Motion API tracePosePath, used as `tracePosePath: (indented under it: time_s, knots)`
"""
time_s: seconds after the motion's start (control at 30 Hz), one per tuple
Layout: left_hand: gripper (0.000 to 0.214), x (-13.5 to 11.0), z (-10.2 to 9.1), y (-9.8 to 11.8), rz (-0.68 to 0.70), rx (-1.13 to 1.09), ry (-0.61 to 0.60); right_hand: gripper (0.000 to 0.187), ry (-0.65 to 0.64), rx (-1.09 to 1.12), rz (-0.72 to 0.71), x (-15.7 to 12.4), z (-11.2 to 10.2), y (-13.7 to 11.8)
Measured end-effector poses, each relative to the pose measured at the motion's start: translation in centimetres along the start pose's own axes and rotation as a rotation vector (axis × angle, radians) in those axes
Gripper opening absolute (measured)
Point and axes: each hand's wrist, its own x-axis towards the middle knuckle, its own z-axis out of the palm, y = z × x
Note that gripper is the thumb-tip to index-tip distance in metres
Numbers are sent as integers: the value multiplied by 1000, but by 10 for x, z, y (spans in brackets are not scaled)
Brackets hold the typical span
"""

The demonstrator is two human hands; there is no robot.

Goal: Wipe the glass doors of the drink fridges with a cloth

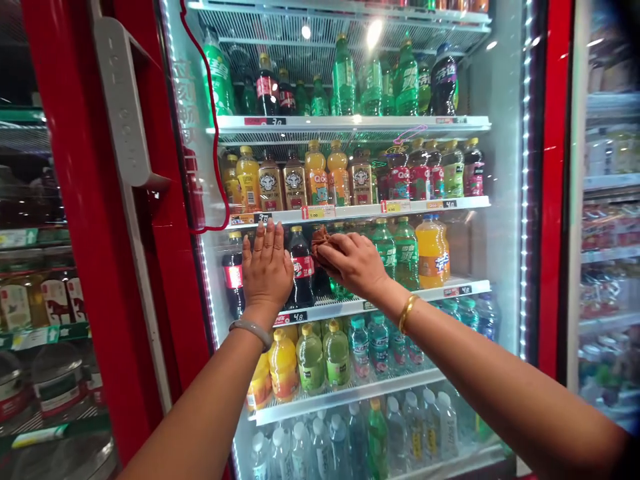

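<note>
Pressing flat on dark cola bottles (301, 267), head view: left hand (267, 267) open, fingers straight, gripping nothing. Right hand (353, 263) clenched on crumpled brown cloth (321, 239) at bottle-neck height, same white-edged wire shelf (450, 291), beside glossy green bottles (406, 257).

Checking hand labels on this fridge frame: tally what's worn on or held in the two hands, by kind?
grey bangle, wrist of left hand: 1
gold bangle, wrist of right hand: 1
brown cloth, gripped in right hand: 1
Total: 3
</note>
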Motion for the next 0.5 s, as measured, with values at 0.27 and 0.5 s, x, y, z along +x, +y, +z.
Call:
tracePosePath:
  time_s: [0.27,0.5]
  knots:
    - [67,1,1,-1,10,-23,8,30,49,19,236,38,6,-10]
    - [66,1,1,-3,12,-33,13,30,-7,13,126,-8,-4,22]
